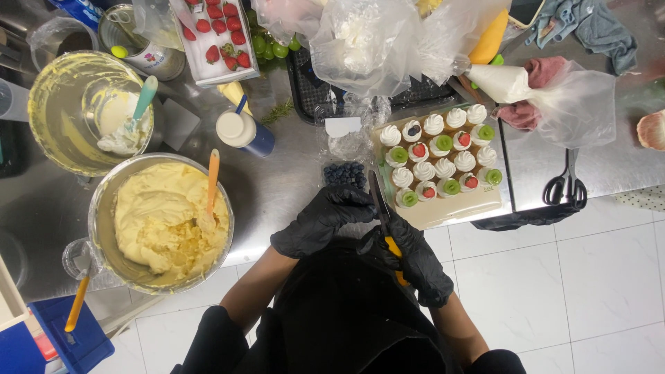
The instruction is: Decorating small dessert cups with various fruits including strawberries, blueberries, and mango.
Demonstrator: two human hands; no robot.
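Knife (382, 215) with yellow handle is gripped by the right hand (414, 260) at the worktop (284, 187) edge; the left hand (320, 220), fingers curled, touches its blade beside the blueberries (344, 173) and the cupcake tray (450, 211).

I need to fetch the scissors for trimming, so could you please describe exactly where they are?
Start from the white tray of cream-topped cups on the steel table. Just right of it, near the table's front edge, lie the scissors: black-handled, blades pointing away, the only dark tool there.

Steel counter (284, 187) — cream bowl (104, 201), blueberry tub (344, 173), scissors (566, 185).
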